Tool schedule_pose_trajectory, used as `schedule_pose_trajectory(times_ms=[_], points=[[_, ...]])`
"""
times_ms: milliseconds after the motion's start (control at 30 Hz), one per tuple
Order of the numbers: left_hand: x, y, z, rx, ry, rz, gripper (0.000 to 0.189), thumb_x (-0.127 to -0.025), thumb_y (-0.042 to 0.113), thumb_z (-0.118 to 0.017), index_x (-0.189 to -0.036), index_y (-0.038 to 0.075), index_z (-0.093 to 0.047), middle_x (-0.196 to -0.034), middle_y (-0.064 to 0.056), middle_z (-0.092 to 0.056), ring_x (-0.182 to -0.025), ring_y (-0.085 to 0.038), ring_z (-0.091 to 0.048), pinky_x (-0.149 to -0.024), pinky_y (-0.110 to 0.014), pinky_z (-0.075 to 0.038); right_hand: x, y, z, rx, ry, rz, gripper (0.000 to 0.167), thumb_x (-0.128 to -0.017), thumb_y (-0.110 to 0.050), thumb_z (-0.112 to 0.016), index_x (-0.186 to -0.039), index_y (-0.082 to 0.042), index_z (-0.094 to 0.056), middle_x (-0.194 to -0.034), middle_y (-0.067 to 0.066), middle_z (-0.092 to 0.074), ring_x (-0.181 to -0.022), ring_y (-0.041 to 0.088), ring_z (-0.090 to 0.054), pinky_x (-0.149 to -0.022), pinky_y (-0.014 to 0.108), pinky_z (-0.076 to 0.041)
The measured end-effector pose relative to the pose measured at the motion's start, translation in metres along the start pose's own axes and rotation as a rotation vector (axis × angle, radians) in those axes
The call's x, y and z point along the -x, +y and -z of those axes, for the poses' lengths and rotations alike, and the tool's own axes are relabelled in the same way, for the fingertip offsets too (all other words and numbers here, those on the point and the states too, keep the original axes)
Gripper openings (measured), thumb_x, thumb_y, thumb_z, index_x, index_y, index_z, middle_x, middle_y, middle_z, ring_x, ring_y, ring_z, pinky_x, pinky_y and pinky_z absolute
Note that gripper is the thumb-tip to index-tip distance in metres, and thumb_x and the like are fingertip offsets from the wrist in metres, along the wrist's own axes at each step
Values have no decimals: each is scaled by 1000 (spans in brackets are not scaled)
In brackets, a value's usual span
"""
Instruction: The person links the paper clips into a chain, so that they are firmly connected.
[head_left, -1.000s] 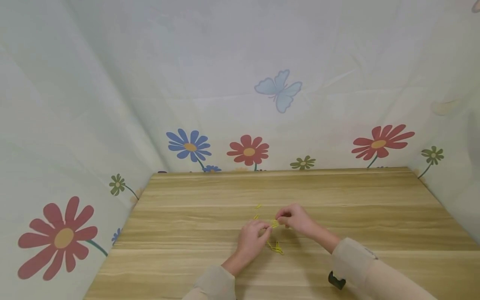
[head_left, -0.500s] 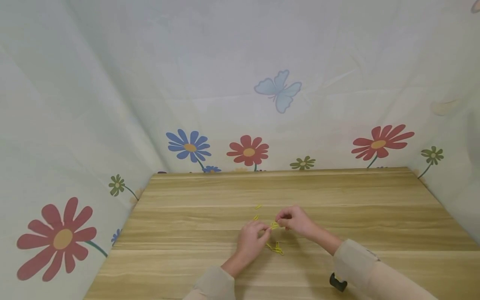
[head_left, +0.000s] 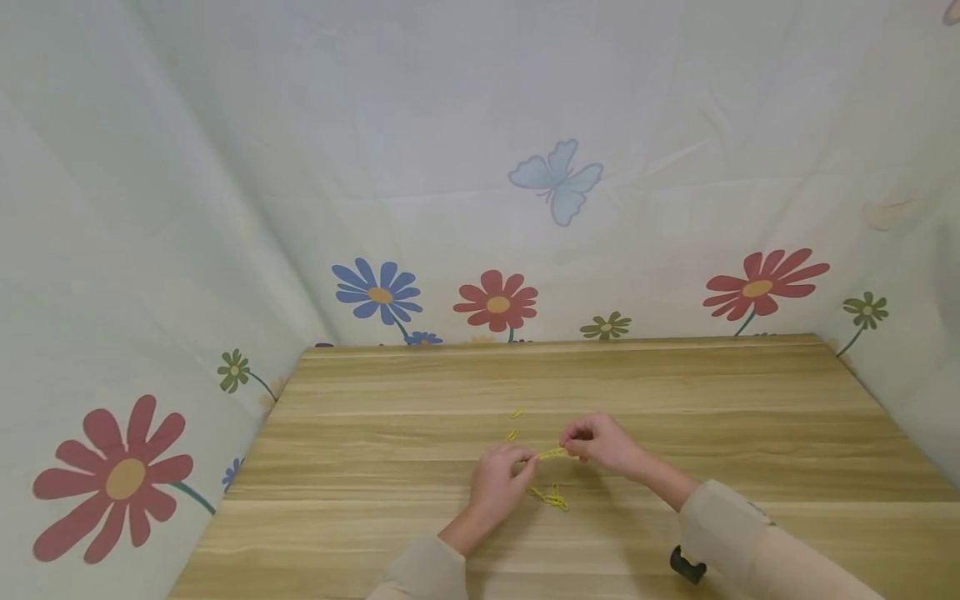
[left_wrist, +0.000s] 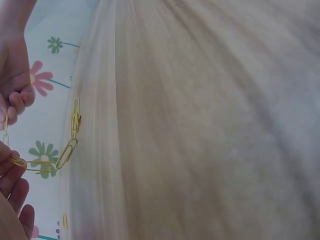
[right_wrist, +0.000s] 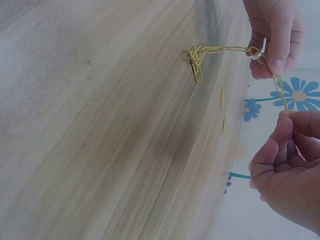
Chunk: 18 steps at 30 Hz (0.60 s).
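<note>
A chain of linked yellow paper clips (right_wrist: 235,48) runs from a small heap on the table up to my left hand (head_left: 501,483), which pinches it between thumb and fingers. From there, clips (right_wrist: 279,86) stretch across to my right hand (head_left: 609,446). Its thumb and forefinger pinch the far end. In the head view the span of clips (head_left: 552,453) between the hands looks straight and taut. The heaped end of the chain (head_left: 555,499) lies just in front of the left hand. The left wrist view shows several links (left_wrist: 65,155) hanging from the left fingers.
Two loose paper clips lie apart beyond the left hand, a nearer clip (head_left: 512,434) and a farther clip (head_left: 517,413). The wood-grain table (head_left: 375,383) ends at a flower-print curtain (head_left: 450,208). A black object (head_left: 687,565) sits under the right sleeve.
My right hand has shifted slightly right, drawing the clips between the hands out straight. My left hand has drifted a little left. The heap and loose clips stay put.
</note>
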<state>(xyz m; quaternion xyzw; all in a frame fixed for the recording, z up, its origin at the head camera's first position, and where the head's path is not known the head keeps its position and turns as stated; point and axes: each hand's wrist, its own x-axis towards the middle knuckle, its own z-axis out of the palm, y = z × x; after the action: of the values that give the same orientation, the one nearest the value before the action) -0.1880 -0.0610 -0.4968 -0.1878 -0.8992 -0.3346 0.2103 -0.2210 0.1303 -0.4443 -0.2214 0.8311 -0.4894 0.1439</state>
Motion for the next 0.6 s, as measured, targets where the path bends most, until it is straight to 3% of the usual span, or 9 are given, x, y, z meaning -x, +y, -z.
schedule_pose_trajectory(times_ms=[367,600], points=[[3,-3,4,91,-86,25,12,-82,19,-61,-84,11,-69,-87,1,-68,-87,-15,-61,-81,-32,-46,0,0,1,9,-25,50,13,-84,-2,-52,-85,6,-62,-77,20,-61,-63,13,-53,-57,36,-49],[4,-6,4,111,-117,17,12,-83,19,-60,-85,12,-69,-88,2,-68,-85,-13,-62,-80,-29,-46,0,0,0,0,-36,28,13,-84,-1,-51,-85,6,-62,-79,23,-60,-66,13,-52,-60,38,-49]])
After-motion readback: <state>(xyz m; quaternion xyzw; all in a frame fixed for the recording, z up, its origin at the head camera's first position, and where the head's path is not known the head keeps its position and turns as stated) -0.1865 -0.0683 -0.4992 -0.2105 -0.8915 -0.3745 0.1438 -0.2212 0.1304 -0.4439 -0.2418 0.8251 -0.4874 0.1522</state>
